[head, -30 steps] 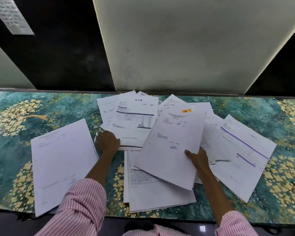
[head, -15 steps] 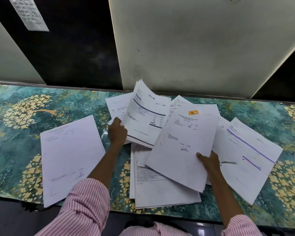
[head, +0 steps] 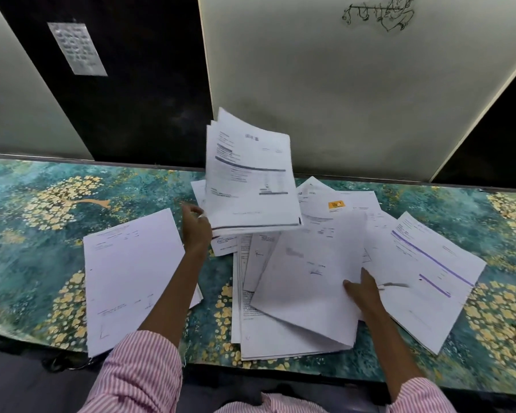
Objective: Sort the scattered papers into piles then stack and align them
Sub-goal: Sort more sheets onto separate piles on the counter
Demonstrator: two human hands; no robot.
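Fingers: left hand pinches sheaf; right hand pinches sheet.
Change: sheaf now lifted off table.
Meaning: sorting barely begun.

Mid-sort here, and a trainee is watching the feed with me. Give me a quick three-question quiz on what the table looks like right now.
1. True or false: the left hand holds a bundle of papers up off the table.
2. The right hand pinches the edge of: A) the sheet with the orange label; B) a stapler; C) a folder.
3. Fill in: the sheet at the far right has ____ stripes across it.

Key: 1 true; 2 A; 3 purple.
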